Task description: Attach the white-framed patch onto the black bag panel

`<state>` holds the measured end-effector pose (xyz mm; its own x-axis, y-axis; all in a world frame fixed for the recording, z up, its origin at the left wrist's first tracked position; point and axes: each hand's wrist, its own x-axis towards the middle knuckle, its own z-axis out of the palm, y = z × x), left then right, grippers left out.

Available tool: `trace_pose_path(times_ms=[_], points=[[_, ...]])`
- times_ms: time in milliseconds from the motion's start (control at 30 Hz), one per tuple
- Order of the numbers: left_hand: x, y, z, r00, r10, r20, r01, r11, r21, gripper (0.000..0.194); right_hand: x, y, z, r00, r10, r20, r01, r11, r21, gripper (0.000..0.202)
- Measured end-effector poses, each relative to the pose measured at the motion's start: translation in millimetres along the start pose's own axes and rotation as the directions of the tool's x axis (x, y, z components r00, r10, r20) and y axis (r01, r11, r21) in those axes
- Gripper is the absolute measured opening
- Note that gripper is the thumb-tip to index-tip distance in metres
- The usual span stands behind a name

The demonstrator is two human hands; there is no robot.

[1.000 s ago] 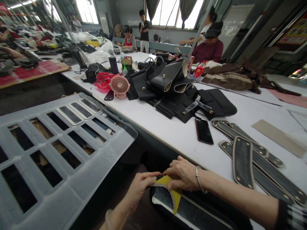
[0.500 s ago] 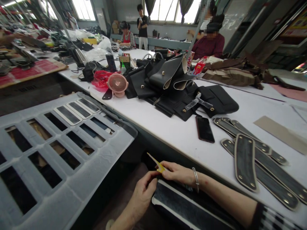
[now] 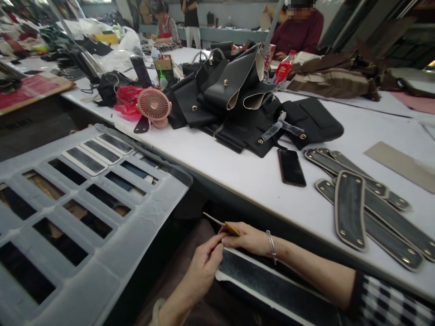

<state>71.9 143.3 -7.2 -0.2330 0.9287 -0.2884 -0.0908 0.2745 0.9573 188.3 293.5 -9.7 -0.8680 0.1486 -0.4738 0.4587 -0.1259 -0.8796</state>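
Low at the front edge of the table, a long black strip with pale edges (image 3: 268,280) lies slanting across my lap. My left hand (image 3: 205,262) is closed with thumb and fingers pinching the near-left end of this strip. Just beside it, fingertips almost meeting, my right hand (image 3: 248,237) is closed around a thin yellow piece (image 3: 233,228) with a slender pale end sticking out to the left. What kind of thing the yellow piece is, I cannot make out. The right fingers partly hide it.
Left of me stands a translucent grey slotted panel (image 3: 108,271) with several black strips on it. On the white table are a phone (image 3: 291,167), several riveted dark straps (image 3: 350,210), black bags (image 3: 234,90), a pink fan (image 3: 154,106) and a red-labelled bottle (image 3: 284,68). Other people are beyond.
The yellow piece has turned in my right hand and shows narrower now. Both hands stay together at the strip's end. The view has tilted down a little.
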Motion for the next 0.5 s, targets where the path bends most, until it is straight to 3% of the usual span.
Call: trace_pose_path(times_ms=[100,167,200,233,300,333,400,500], points=[[-4.0,-7.5,4.4,0.997,-0.072,-0.035,0.063,0.975,-0.211,0.042,0.9,-1.2,1.4,0.999,0.014,-0.030,-0.015,0.999,-0.047,0.035],[-11.0,-23.2,10.1,0.953,-0.269,-0.140,0.179,0.872,-0.456,0.045,-4.1,-6.4,0.3,0.994,0.033,-0.106,-0.046,0.991,-0.124,0.033],[-15.3,-33.7,13.1,0.896,-0.404,-0.185,0.237,0.786,-0.572,0.047,-9.0,-10.9,-0.9,0.987,0.035,-0.157,-0.062,0.984,-0.169,0.034],[-19.5,-45.0,15.8,0.806,-0.558,-0.198,0.302,0.675,-0.673,0.048,-15.8,-16.8,-2.6,0.976,0.027,-0.214,-0.073,0.975,-0.211,0.039],[-25.9,-66.0,20.6,0.664,-0.738,-0.121,0.426,0.507,-0.750,0.049,-35.3,-31.7,-5.7,0.947,-0.020,-0.322,-0.072,0.960,-0.272,0.056],[-27.2,-73.9,23.2,0.629,-0.775,-0.054,0.478,0.440,-0.760,0.050,-47.8,-39.8,-6.2,0.925,-0.056,-0.375,-0.060,0.955,-0.289,0.063],[-24.8,-82.5,30.3,0.630,-0.773,0.076,0.531,0.357,-0.769,0.051,-76.3,-54.0,-2.2,0.867,-0.118,-0.484,-0.018,0.964,-0.266,0.066],[-12.2,-81.1,49.0,0.693,-0.702,0.162,0.505,0.313,-0.804,0.053,-117.7,-60.1,22.9,0.775,-0.075,-0.627,0.062,0.997,-0.044,0.053]])
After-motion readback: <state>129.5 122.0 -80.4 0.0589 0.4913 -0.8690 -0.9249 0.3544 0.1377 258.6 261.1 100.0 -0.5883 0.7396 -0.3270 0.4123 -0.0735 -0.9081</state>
